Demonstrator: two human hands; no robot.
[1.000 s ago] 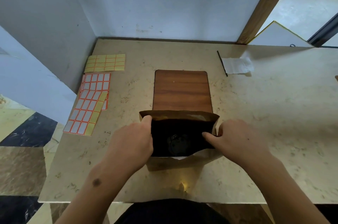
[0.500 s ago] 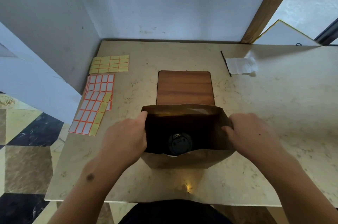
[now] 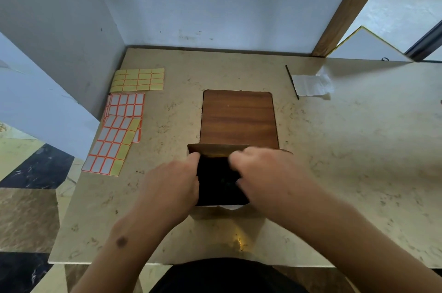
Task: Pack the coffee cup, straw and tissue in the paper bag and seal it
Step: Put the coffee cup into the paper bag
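Head view: my left hand (image 3: 172,185) and right hand (image 3: 265,173) grip the open brown paper bag (image 3: 215,149); black straw (image 3: 291,82) and white tissue (image 3: 311,84) remain unpacked, sealing undone.

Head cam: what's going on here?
A person is working a brown paper bag at the near middle of the table. The left hand holds the bag's left edge; the right hand, motion-blurred, is over the right side of its open mouth. The inside is too dark to make out. The black straw and white tissue lie at the far right, unpacked. Sticker sheets lie on the left.
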